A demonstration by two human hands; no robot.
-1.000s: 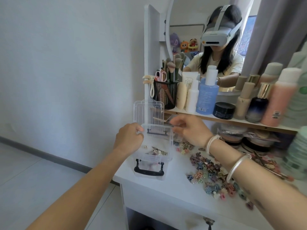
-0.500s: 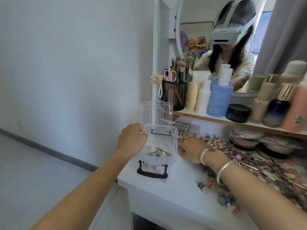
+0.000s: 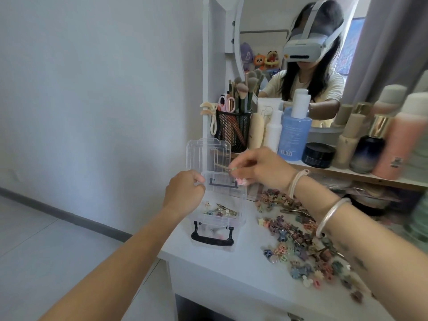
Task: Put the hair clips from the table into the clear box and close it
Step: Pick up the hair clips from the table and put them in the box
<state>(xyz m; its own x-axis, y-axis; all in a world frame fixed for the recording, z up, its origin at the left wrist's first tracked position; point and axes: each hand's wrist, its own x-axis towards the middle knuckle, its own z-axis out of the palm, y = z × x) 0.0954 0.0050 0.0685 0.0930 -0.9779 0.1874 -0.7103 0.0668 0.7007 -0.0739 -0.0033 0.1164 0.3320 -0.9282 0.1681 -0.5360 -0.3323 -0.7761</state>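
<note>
The clear box (image 3: pixel 238 206) with black latches stands open on the white table's left corner, its lid (image 3: pixel 208 154) upright behind it. Several small clips lie on its bottom. My left hand (image 3: pixel 184 193) grips the box's left rim. Above the box's back edge my right hand (image 3: pixel 261 166) pinches a few small hair clips (image 3: pixel 240 181), one pink and one greenish. A scattered pile of many-coloured hair clips (image 3: pixel 298 237) covers the table to the right of the box, partly hidden by my right forearm.
A shelf (image 3: pixel 347 174) behind the box carries bottles, jars and a black mesh brush holder (image 3: pixel 232 130). A round mirror (image 3: pixel 266 42) rises above it. The table's front edge (image 3: pixel 208 265) lies just under the box; floor is at the left.
My right hand rose from the table beside the box, where it was gathering clips, to above the box's back edge with clips in its fingers. The left hand stayed on the rim.
</note>
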